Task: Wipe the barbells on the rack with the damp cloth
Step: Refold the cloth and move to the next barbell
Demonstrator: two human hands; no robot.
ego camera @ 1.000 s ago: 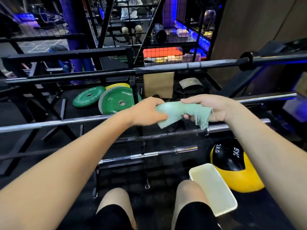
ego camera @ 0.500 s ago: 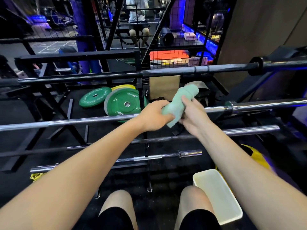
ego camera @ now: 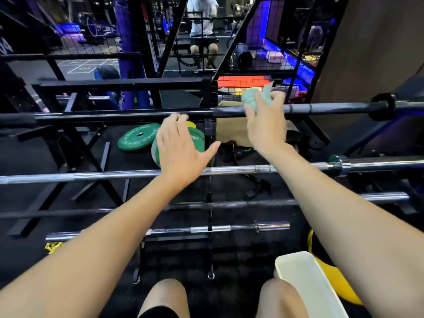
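Observation:
My right hand grips the bunched pale green cloth and holds it right at the top black barbell of the rack. My left hand is spread open with nothing in it, its fingertips reaching up toward the same bar further left. Below lie a chrome barbell, a darker bar and a short chrome bar, all horizontal on the black rack.
A white tub stands by my right knee, with a yellow ball behind it. Green weight plates lie on the floor behind the rack. A person sits far back behind the mesh.
My left hand let go of the cloth and opened. My right hand carried the cloth up from the chrome bar's height to the top black bar.

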